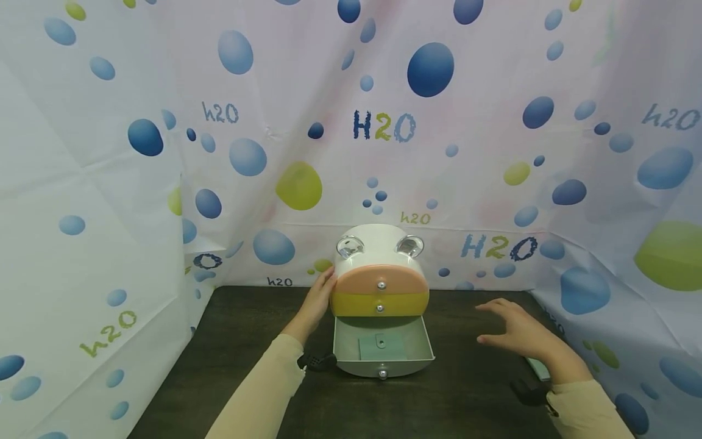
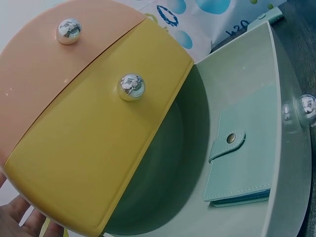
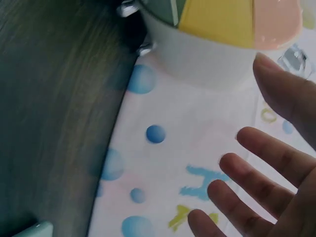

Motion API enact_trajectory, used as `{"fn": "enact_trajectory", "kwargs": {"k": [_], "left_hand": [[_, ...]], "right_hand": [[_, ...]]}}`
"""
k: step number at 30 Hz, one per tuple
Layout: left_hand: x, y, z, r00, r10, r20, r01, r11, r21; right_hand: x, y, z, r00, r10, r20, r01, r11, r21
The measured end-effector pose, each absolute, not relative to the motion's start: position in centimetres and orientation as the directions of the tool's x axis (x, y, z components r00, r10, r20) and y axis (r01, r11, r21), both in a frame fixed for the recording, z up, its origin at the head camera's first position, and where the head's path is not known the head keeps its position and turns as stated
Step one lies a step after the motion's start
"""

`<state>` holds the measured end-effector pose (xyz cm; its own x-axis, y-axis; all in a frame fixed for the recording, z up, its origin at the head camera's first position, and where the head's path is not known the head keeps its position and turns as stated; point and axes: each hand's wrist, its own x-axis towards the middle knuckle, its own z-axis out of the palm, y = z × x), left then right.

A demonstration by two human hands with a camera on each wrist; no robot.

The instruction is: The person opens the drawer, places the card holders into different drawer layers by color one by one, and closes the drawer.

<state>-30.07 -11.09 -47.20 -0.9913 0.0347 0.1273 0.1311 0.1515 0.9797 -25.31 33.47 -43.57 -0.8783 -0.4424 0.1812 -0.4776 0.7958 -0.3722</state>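
Note:
A small white drawer cabinet (image 1: pixel 378 241) with an orange drawer (image 1: pixel 356 279), a yellow drawer (image 1: pixel 356 303) and a pulled-out pale green bottom drawer (image 1: pixel 422 341) stands on the dark table. Inside the green drawer lies a mint snap-tab wallet (image 2: pixel 252 143), its tab fastened across the edge. My left hand (image 1: pixel 317 300) rests against the cabinet's left side, fingers fairly straight; the left wrist view catches only its fingertips (image 2: pixel 33 222). To the right of the cabinet, my right hand (image 1: pixel 512 329) hovers with fingers spread, holding nothing and apart from everything.
A pale green flat object (image 1: pixel 538 368) lies on the table (image 1: pixel 460 390) beneath my right wrist, partly hidden. Two shiny round ears (image 1: pixel 410 246) top the cabinet. A printed curtain (image 1: pixel 351 158) hangs behind and along both sides.

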Motion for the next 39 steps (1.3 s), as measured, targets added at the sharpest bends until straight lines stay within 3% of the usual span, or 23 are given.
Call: {"fn": "enact_trajectory", "kwargs": {"k": [24,39], "left_hand": [[-30.0,-11.1,-47.3,-0.991,0.033,0.13,0.134,0.151,0.979],[-29.8,-11.0,-47.0,-0.993,0.024,0.116,0.118,0.154,0.981]], "right_hand": [[-26.7,38.9,-48.4,-0.936,-0.171,0.309,-0.283,0.886,-0.367],[-27.7,41.3,-51.3,-0.981,-0.005,0.195,-0.097,0.881,-0.462]]}}
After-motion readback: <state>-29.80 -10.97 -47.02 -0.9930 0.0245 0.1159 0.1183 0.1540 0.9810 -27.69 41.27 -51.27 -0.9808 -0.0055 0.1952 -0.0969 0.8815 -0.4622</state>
